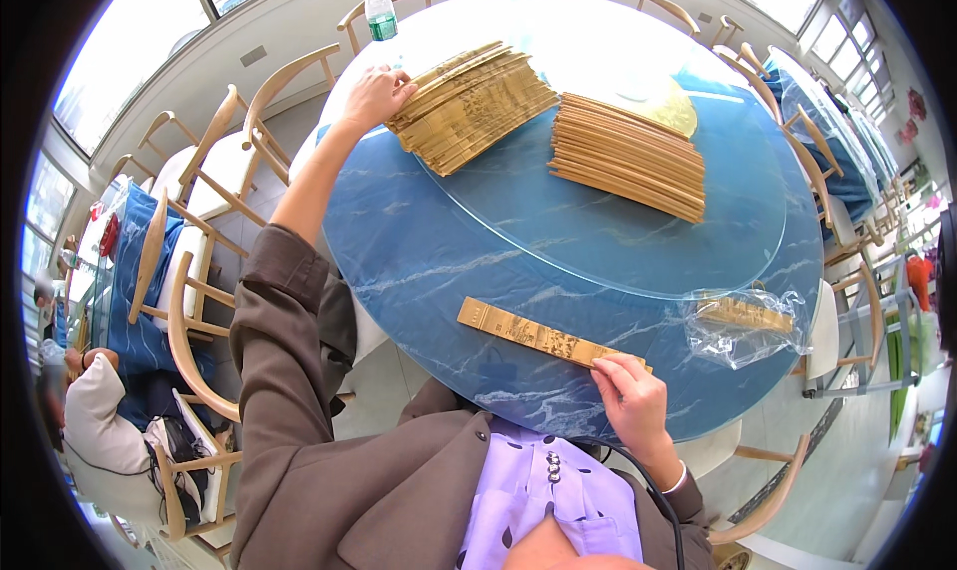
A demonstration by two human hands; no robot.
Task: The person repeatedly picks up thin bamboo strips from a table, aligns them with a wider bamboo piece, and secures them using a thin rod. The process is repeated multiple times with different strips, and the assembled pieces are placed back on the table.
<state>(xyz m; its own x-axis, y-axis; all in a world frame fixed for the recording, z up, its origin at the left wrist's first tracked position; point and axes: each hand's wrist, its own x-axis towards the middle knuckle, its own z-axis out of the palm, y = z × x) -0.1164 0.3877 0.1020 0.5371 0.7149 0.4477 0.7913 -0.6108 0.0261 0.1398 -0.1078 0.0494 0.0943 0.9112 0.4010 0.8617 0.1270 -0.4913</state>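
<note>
My left hand [377, 97] reaches out to the far left, its fingers closed at the end of a fanned pile of long, flat gold packets [474, 106] with dark printed pictures. Close in front of me, a single gold printed packet [538, 337] lies slantwise on the table. My right hand [630, 400] pinches its right end between thumb and fingers. A second pile of narrow brown-gold packets [628, 156], set on their edges, sits right of the first pile. What the packets contain is hidden.
A round table under a blue marbled cover [399, 261] carries a glass turntable [558, 241]. At right lies a crumpled clear plastic bag [748, 326] with something gold inside. A plastic bottle [380, 9] stands at the far left edge. Wooden chairs [284, 86] surround the table.
</note>
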